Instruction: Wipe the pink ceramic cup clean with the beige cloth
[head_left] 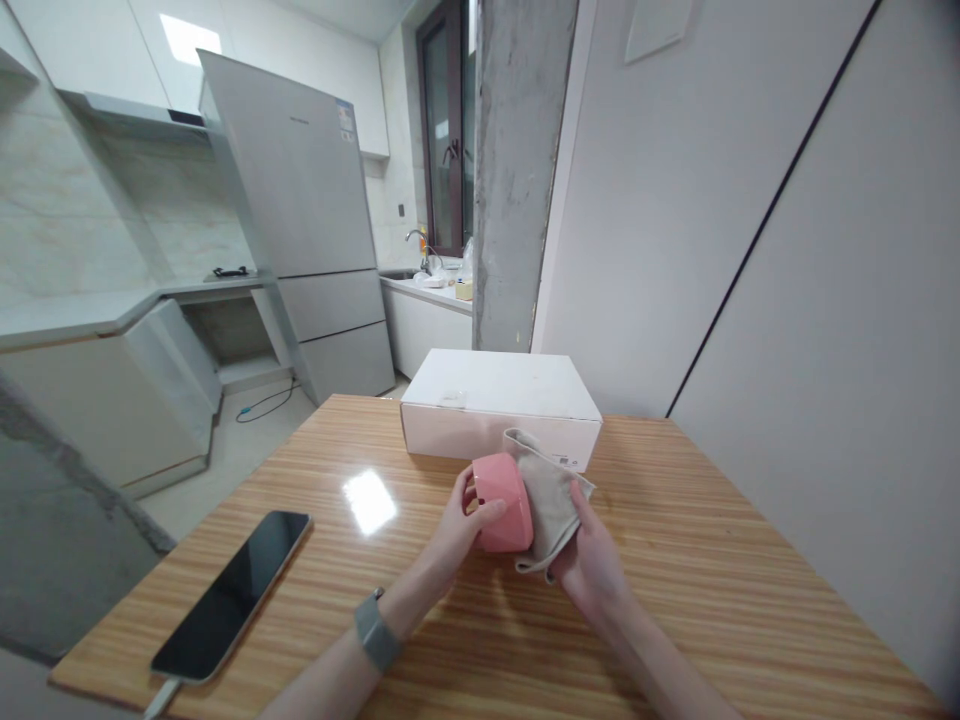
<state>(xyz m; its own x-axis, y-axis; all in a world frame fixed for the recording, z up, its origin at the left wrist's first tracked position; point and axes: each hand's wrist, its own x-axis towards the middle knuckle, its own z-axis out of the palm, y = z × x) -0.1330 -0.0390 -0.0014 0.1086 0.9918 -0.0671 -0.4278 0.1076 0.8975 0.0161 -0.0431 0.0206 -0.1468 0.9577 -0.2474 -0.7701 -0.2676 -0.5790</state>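
Note:
Over the wooden table (pixel 675 600), my left hand (pixel 459 530) is closed round a small pink rounded object (pixel 506 505), thumb across its front. My right hand (pixel 592 570) grips a beige cloth (pixel 547 495) and presses it against the pink object's right side. The cloth hangs down between both hands. A grey watch band (pixel 375 630) sits on my left wrist.
A white flat box (pixel 499 400) lies just behind my hands. A dark phone (pixel 232 590) with a cable lies near the table's left edge. A wall runs along the right. A fridge (pixel 300 220), counters and a concrete pillar (pixel 517 170) stand beyond.

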